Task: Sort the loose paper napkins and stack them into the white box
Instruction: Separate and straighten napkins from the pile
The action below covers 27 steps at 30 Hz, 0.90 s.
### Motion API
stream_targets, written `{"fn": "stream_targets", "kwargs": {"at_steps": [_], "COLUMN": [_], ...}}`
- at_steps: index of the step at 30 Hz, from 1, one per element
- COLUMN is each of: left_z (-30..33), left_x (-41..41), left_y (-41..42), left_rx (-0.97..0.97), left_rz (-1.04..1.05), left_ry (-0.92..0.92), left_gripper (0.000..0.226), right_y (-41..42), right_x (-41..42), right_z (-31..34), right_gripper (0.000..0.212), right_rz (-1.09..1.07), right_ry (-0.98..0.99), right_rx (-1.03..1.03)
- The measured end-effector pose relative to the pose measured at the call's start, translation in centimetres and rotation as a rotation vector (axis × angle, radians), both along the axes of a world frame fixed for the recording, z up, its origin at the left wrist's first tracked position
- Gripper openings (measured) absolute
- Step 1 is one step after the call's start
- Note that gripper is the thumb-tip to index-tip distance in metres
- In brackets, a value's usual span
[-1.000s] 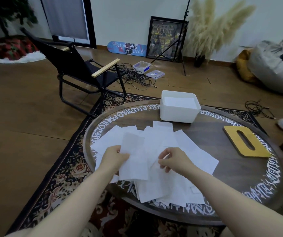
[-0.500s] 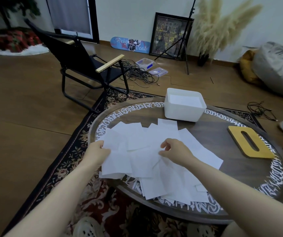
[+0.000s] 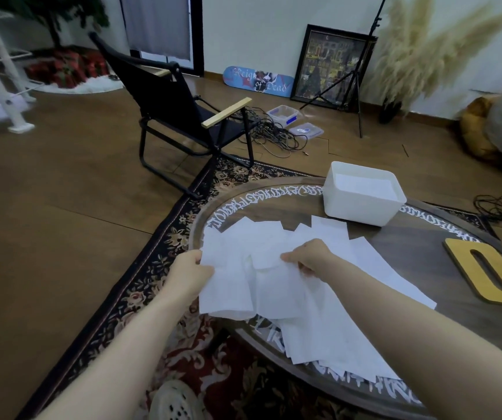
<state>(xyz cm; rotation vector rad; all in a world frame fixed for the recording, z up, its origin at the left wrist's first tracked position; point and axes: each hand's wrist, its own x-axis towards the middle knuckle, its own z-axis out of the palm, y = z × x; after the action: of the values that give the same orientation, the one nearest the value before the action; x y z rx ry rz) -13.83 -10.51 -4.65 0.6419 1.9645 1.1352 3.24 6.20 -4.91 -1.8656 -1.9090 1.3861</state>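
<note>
L hand [image 3: 190, 272] fingers curled, pinching napkin [image 3: 228, 286] edge off table [image 3: 425, 262] rim; prob. to lift it free. R hand [image 3: 310, 257] fingertips pinch napkins [image 3: 319, 313], pinning pile w/ 1 hand. White box [image 3: 362, 204] beyond R fingers, open-topped, ready for stacking.

White napkins [image 3: 274, 268] & box [image 3: 362, 204]; dark wood table [image 3: 419, 247] w/ white script rim; yellow lid [image 3: 492, 274].

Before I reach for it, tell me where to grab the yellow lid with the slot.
Take the yellow lid by its long slot or its near-left corner, coming from above with the right hand. It lies flat on the table, so an edge must be hooked; the slot probably gives fingers purchase.
</note>
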Motion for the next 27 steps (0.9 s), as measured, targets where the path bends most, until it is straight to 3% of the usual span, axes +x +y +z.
{"fn": "stream_targets", "kwargs": {"at_steps": [3,13,17,22,27], "left_z": [0.2,0.0,0.5,1.2,1.1], "left_x": [0.1,2.0,4.4,7.7,10.1], "left_y": [0.0,1.0,2.3,4.1,5.4], "left_rx": [0.013,-0.006,-0.008,0.018,-0.020], "left_rz": [0.001,-0.090,-0.119,-0.130,-0.216], "left_ry": [0.005,0.023,0.019,-0.004,0.000], "left_gripper": [0.024,0.013,0.007,0.023,0.020], "right_y": [-0.1,-0.2,-0.3,-0.5,-0.8], "right_x": [-0.6,7.5,12.6,17.2,20.3], "right_z": [-0.6,0.0,0.2,0.4,-0.2], "right_gripper": [0.044,0.016,0.018,0.026,0.012], "right_rz": [0.012,-0.029,-0.049,-0.080,-0.022], "right_ry": [-0.037,-0.025,-0.064,-0.138,-0.224], "right_rx": [0.031,0.084,0.109,0.153,0.191]}}
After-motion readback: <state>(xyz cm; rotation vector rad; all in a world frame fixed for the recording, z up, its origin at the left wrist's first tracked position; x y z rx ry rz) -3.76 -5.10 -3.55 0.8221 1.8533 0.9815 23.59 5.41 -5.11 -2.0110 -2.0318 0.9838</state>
